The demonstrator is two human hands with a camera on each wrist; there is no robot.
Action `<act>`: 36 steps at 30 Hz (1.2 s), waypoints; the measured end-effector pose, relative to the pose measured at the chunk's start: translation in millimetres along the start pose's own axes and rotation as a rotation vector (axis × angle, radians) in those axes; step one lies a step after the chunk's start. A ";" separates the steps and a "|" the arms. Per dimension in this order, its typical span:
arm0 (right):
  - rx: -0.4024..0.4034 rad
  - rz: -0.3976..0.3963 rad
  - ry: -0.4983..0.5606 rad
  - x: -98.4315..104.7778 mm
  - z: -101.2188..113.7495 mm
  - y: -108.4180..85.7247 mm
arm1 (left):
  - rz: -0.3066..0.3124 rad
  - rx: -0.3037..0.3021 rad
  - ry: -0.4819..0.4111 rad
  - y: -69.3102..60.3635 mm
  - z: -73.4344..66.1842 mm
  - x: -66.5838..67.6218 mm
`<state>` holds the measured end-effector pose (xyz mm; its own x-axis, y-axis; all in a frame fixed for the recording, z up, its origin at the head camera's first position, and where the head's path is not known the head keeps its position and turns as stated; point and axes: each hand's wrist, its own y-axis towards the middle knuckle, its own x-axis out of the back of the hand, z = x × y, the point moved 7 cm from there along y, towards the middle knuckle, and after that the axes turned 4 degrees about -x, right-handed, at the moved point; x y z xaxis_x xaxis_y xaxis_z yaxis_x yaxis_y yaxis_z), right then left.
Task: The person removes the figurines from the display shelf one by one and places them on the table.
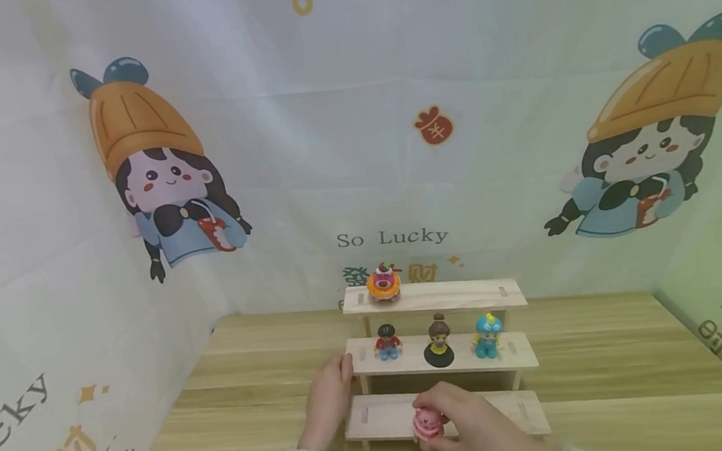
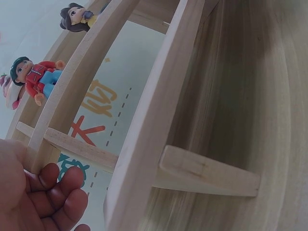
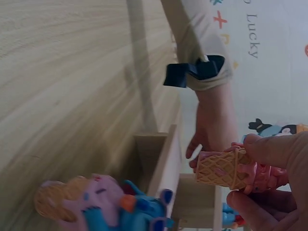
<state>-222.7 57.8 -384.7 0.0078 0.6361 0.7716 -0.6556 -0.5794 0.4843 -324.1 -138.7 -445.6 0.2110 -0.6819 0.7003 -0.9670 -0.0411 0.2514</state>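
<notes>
Well, the right hand point(image 1: 472, 419) pinched a pink figurine point(image 1: 429, 424) between thumb and fingertips, holding it upright at the wooden bottom shelf point(image 1: 379, 417); whether it touched the wood I could not tell. Its waffle cone point(image 3: 219, 168) showed below the pinch in the right wrist view. The left hand point(image 1: 328, 396) gripped the left end of the middle shelf point(image 1: 411, 355), its fingers curled and bunched close together. On that shelf were, from left to right, a red-jacketed figure point(image 1: 387, 342), a bun-haired figure point(image 1: 439, 341) on a black base and a teal-hatted figure point(image 1: 487, 336). An orange-ringed figure point(image 1: 383, 283) sat towards the left of the top shelf point(image 1: 452, 294). Low in the right wrist view, a second cone figure point(image 3: 98, 199) and a blue figure point(image 3: 137, 216) showed side by side, both blurred
</notes>
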 end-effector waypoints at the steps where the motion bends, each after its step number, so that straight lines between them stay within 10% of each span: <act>1: -0.016 0.028 0.009 -3.9 -1.8 -1.5 | 0.000 0.001 -0.001 -0.1 0.1 0.0; 15: -0.006 0.144 -0.017 -45.7 -14.8 -19.6 | 0.009 0.013 -0.008 -1.4 1.1 -0.7; 36: -0.224 0.377 -0.101 -71.1 -27.3 -23.9 | -0.003 0.015 -0.021 0.1 2.5 -1.7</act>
<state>-228.2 40.3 -462.4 -0.1962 0.3425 0.9188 -0.7741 -0.6293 0.0693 -324.9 -139.3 -448.4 0.2114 -0.6968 0.6854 -0.9684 -0.0543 0.2435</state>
